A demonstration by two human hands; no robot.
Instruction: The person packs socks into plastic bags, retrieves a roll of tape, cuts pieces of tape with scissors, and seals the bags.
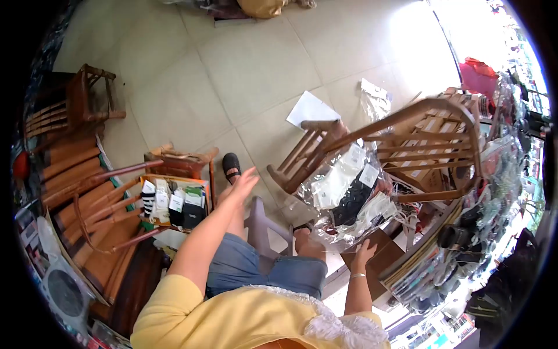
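Plastic bag (338, 234): R hand (364, 253) prob. touching, L hand (244, 184) outstretched.

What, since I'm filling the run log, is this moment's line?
left hand: open, empty | right hand: near bag | bag: clear plastic | socks: in box

We count 2 bare hands (left hand (246, 182), right hand (364, 253)), 1 bracelet (358, 275), 1 box of socks (197, 181), 1 plastic stool (256, 224), 1 white sheet (313, 110), at least 2 wooden chairs (436, 104). Plastic-bagged socks (330, 190) overlap; we can't count those.
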